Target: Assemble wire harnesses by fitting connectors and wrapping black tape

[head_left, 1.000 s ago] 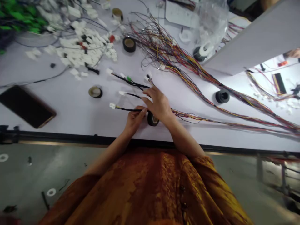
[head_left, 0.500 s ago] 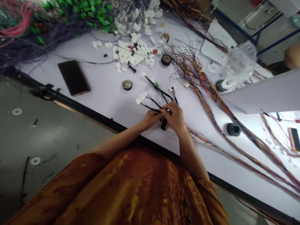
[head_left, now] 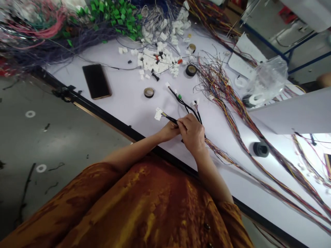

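Left hand (head_left: pixel 168 132) and right hand (head_left: pixel 192 132), fingers pinched closed on harness (head_left: pixel 171 119), by table (head_left: pixel 139 119) edge. Long axis slants across view: connectors (head_left: pixel 158 114) point up-left, wires (head_left: pixel 219 153) trail down-right.

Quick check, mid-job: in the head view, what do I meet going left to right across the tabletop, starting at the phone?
Phone → the tape roll nearest it → white connectors → left hand → right hand → black cylindrical part.
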A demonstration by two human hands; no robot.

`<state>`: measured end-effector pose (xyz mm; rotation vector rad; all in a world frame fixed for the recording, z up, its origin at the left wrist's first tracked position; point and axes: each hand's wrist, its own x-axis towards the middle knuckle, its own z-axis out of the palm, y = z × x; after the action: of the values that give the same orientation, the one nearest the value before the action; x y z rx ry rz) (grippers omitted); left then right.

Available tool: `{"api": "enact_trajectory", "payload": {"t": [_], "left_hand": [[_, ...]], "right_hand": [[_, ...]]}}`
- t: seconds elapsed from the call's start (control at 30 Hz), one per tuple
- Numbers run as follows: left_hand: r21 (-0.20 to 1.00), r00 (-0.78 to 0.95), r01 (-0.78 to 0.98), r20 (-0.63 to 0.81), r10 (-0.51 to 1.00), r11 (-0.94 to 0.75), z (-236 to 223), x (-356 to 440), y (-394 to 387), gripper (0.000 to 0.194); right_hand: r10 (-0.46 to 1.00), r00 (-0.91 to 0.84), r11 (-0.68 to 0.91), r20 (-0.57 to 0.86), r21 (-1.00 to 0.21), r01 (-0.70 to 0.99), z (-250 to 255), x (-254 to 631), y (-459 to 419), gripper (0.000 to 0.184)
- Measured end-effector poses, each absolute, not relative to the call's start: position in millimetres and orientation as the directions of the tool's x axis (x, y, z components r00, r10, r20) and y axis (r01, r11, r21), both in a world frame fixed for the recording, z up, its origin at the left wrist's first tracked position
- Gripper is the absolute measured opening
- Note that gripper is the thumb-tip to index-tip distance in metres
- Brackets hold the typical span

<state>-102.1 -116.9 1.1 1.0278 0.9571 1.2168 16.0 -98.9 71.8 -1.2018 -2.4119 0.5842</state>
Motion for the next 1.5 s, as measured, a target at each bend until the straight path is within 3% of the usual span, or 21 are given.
{"api": "enact_trajectory", "payload": {"t": [0.23, 0.4, 0.6, 0.73, 1.07, 1.17, 1.23, 1.33, 1.4, 1.5], "left_hand": [[0.981, 0.204, -0.192, 0.042, 0.978, -0.002, -2, -103, -120, 0.034], [0.991, 0.162, -0.076, 0.124, 0.979, -0.113, 0, -101, -122, 0.014], [0.986, 0.219, -0.118, 0.144, 0.965, -0.12, -1, -98, -123, 0.017], [0.983, 0.262, -0.166, 0.126, 0.957, -0.084, 2, -98, -122, 0.023], [0.989, 0.289, -0.133, 0.094, 0.953, -0.058, 0, -101, -119, 0.028], [0.99, 0.231, -0.127, 0.098, 0.968, -0.07, 3, -102, -121, 0.02], [0.987, 0.214, -0.067, 0.157, 0.964, -0.146, 7, -103, -122, 0.014], [0.925, 0.249, 0.152, 0.307, 0.919, -0.35, 12, -104, -122, 0.014], [0.847, 0.294, 0.272, 0.38, 0.877, -0.458, 11, -104, -122, 0.015], [0.807, 0.266, 0.335, 0.414, 0.87, -0.486, 4, -102, -122, 0.015]], "right_hand": [[0.853, -0.483, 0.506, 0.197, -0.536, 0.676, 74, 22, -111, 0.017], [0.821, -0.57, 0.439, 0.044, -0.686, 0.58, 90, 23, -88, 0.005], [0.774, -0.541, -0.056, -0.328, -0.888, 0.457, 96, 19, -65, 0.014], [0.823, -0.495, -0.089, -0.279, -0.924, 0.372, 92, 15, -72, 0.015], [0.869, -0.479, 0.089, -0.128, -0.91, 0.405, 85, 14, -75, 0.019], [0.916, -0.396, 0.17, -0.057, -0.841, 0.513, 81, 39, -64, 0.024], [0.925, -0.353, 0.141, -0.138, -0.738, 0.659, 74, 60, -55, 0.031], [0.778, -0.455, 0.087, -0.433, -0.643, 0.761, 59, 78, -46, 0.036], [0.682, -0.513, 0.03, -0.521, -0.681, 0.732, 52, 77, -40, 0.029], [0.768, -0.395, -0.194, -0.504, -0.771, 0.607, 54, 67, -34, 0.026]]}}
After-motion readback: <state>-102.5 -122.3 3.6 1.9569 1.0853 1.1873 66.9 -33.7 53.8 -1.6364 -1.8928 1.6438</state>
